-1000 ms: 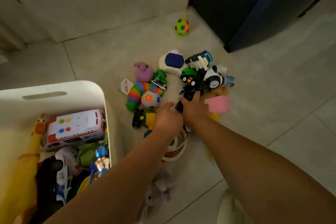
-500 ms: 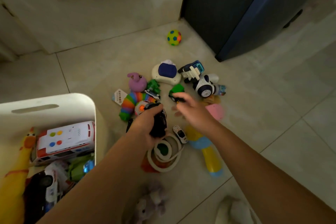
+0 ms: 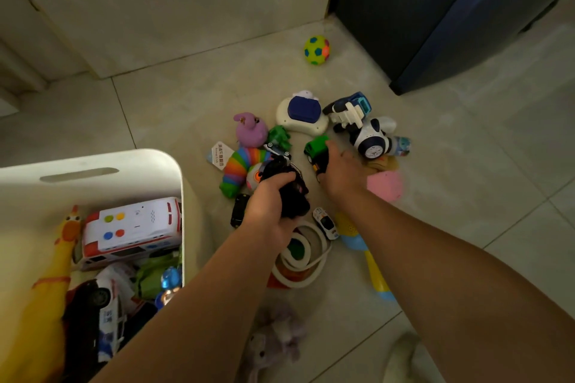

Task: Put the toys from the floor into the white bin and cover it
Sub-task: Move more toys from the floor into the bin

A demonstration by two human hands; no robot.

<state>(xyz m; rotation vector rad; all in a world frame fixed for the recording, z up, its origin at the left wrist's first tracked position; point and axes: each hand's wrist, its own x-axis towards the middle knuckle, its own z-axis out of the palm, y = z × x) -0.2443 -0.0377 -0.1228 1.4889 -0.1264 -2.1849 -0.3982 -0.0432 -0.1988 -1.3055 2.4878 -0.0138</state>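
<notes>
Bin [image 3: 161, 165], lower left of frame, uncovered, holds ambulance [image 3: 133, 228] and rubber chicken [image 3: 46, 277]. Toy pile mid-frame on floor [image 3: 186, 109]. Left hand [image 3: 270, 208] clenched around black toy [image 3: 294, 196]; right hand [image 3: 342, 169] closed on green truck [image 3: 317, 149]. Ball [image 3: 316, 50] apart, upper centre.

Both forearms are showing bare from elbow to wrist, with no sleeve reaching into view. The left hand [image 3: 269, 211] and right hand [image 3: 343, 171] are wearing nothing: no gloves, rings, watch or bands.
</notes>
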